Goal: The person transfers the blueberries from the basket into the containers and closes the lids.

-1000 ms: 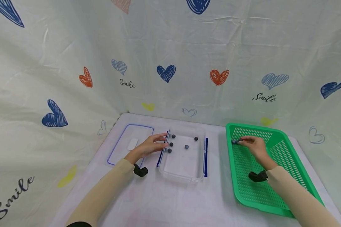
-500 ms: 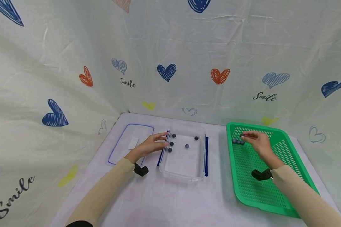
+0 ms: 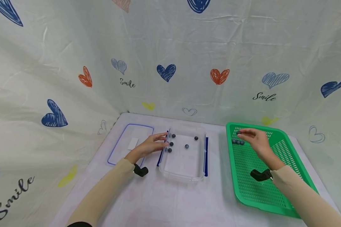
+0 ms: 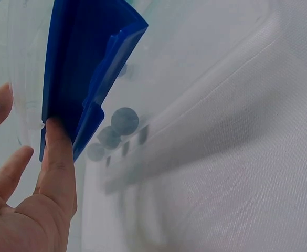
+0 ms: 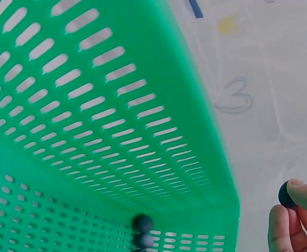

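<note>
In the head view, my right hand (image 3: 254,140) pinches a small dark ball (image 5: 286,195) between thumb and fingertips, above the far left part of a green basket (image 3: 236,189). Below it, a short row of similar dark balls (image 3: 238,142) lies along the basket's left side. My left hand (image 3: 149,146) rests its fingers against the left side of a clear plastic box (image 3: 182,178). The left wrist view shows a fingertip at the box's blue latch flap (image 4: 85,58). Inside the box are several loose dark balls (image 3: 186,146), some near its left wall.
A clear lid (image 3: 116,151) with a blue rim and a white label lies left of the box, partly behind my left hand. Another blue flap (image 3: 206,157) hangs at the box's right side. A curtain (image 3: 193,94) printed with hearts stands behind the table.
My right hand has lifted from the row in the basket with one ball pinched, then shifted slightly left. My left hand stays at the box.
</note>
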### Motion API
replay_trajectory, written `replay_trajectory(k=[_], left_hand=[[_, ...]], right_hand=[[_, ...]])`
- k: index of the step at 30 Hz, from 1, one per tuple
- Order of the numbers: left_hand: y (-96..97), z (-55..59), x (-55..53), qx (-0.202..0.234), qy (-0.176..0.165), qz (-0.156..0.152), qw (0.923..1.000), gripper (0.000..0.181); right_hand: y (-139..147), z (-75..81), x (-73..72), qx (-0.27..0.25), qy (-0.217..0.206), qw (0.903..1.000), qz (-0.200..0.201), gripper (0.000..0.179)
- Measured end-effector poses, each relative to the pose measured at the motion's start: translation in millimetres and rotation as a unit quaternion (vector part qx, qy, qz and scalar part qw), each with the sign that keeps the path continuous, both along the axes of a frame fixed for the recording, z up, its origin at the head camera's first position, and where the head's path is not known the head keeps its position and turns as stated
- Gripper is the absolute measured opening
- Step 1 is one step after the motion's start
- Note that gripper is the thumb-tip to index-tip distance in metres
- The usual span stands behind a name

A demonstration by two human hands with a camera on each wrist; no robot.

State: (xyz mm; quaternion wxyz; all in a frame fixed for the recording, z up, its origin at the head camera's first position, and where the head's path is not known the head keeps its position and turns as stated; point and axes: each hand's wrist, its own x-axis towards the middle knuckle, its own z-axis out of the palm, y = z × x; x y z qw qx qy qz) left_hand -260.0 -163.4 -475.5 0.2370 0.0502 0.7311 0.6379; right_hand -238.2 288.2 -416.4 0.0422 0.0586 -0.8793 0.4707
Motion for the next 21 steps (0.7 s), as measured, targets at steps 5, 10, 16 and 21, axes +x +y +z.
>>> replay_trajectory(k=[5, 10, 16, 21], left_hand=[[-0.7, -1.2, 0.5, -0.011, 0.001, 0.004, 0.9999, 0.070], [-1.1, -1.7, 0.6, -0.012, 0.001, 0.007, 0.9999, 0.070], [-1.1, -1.5, 0.5, -0.008, 0.005, 0.001, 1.0000, 0.071], [-1.4, -2.2, 0.7, -0.013, 0.007, 0.001, 0.9999, 0.070]], right_hand=[[-2, 3.4, 1.0, 0.000, -0.001, 1.0000, -0.001, 0.047], [-4, 7.7, 1.6, -0.005, -0.006, 1.0000, -0.002, 0.045], [-11, 15.5, 2.6, -0.010, -0.008, 0.9999, 0.007, 0.046], [-21, 19.4, 2.0, -0.014, -0.016, 0.9996, 0.016, 0.047]])
